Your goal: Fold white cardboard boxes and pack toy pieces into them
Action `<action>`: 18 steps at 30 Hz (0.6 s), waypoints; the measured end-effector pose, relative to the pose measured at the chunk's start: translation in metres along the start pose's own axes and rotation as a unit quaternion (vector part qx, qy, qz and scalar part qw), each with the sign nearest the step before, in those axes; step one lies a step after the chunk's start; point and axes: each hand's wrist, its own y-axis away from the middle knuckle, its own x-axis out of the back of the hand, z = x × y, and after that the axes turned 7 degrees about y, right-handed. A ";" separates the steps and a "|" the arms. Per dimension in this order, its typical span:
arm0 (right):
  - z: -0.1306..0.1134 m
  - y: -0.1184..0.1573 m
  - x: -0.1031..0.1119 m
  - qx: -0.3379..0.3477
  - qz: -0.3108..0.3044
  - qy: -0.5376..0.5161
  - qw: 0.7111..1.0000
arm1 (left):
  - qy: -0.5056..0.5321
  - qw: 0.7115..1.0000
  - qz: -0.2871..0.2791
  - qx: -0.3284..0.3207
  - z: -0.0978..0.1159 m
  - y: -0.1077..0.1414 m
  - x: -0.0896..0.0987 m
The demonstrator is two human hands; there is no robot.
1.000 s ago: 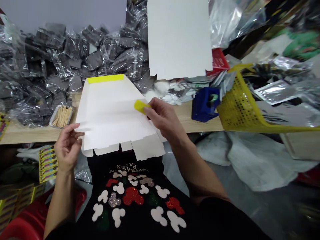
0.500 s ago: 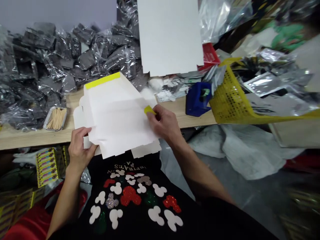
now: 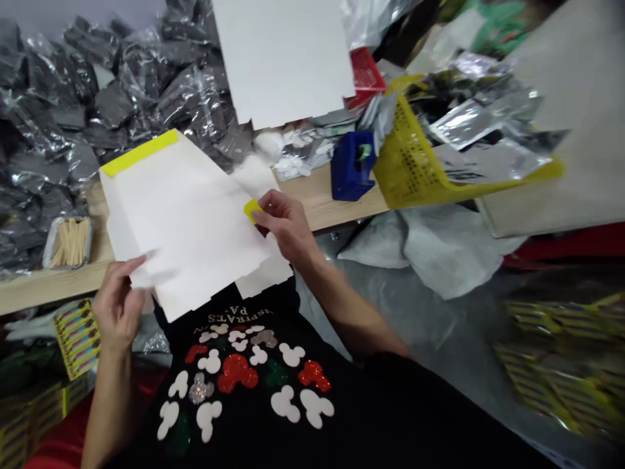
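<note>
A flat white cardboard box blank (image 3: 188, 221) with a yellow strip along its far edge lies partly on the wooden bench and partly over my lap. My right hand (image 3: 286, 225) is closed at its right side, pinching a small yellow end flap between thumb and fingers. At the near left edge is my left hand (image 3: 120, 303), its index finger over the card and its thumb below, with a small blurred flap between them. Several cut flaps stick out at the card's left and near edges. My right fingers hide part of the yellow flap.
Behind lies a heap of grey packets in clear plastic (image 3: 146, 85). A small tray of wooden sticks (image 3: 71, 242) sits left. Another white cardboard sheet (image 3: 288, 62), a blue tape dispenser (image 3: 352, 166) and a yellow basket (image 3: 410, 156) of silvery pouches stand farther right.
The view has shifted, so the bench and its things appear farther left and higher. My left hand sits lower against the card's edge, its index finger straighter. My right hand still pinches the yellow flap.
</note>
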 end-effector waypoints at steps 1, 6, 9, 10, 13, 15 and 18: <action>-0.001 0.001 -0.003 0.014 -0.032 0.023 0.999 | -0.013 0.999 0.044 0.012 -0.001 -0.001 0.001; -0.002 0.008 -0.009 0.127 -0.175 0.196 0.957 | -0.039 0.992 0.083 0.082 -0.010 0.003 0.014; 0.005 0.013 -0.004 0.196 -0.226 0.273 0.914 | -0.048 0.996 -0.077 0.026 -0.015 0.013 0.030; 0.008 0.014 -0.001 0.210 -0.231 0.299 0.902 | -0.068 0.991 -0.117 -0.005 -0.018 0.017 0.034; 0.021 0.012 0.002 0.229 -0.202 0.393 0.867 | -0.149 0.978 -0.139 -0.048 -0.030 0.025 0.040; 0.031 0.005 0.000 0.223 -0.167 0.443 0.852 | -0.173 0.975 -0.132 -0.036 -0.041 0.026 0.035; 0.047 -0.007 -0.009 0.190 -0.132 0.440 0.868 | -0.167 0.973 -0.156 -0.023 -0.053 0.022 0.021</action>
